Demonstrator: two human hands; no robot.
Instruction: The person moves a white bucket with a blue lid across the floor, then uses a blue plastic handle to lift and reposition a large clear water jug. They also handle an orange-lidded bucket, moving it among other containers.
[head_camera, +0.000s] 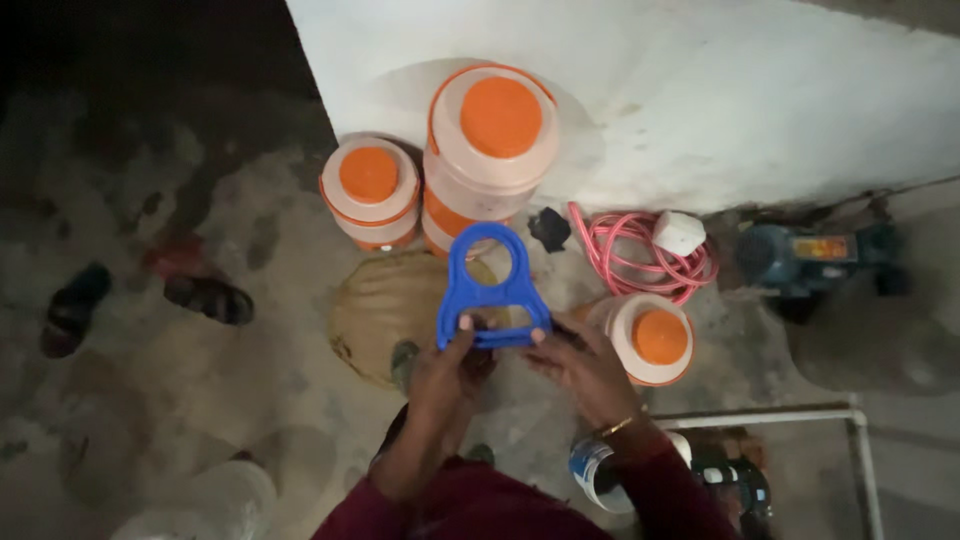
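The left hand (452, 362) and the right hand (580, 368) each pinch a bottom corner of the blue plastic handle (490, 290), holding it up flat in front of the orange-lidded jugs (490, 150) so it faces the person.

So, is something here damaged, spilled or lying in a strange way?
Nothing looks damaged or spilled. Both hands, left hand and right hand, hold a blue plastic handle, apart from any container. The three orange-lidded containers stand upright. Only the two sandals lie scattered on the stained floor.
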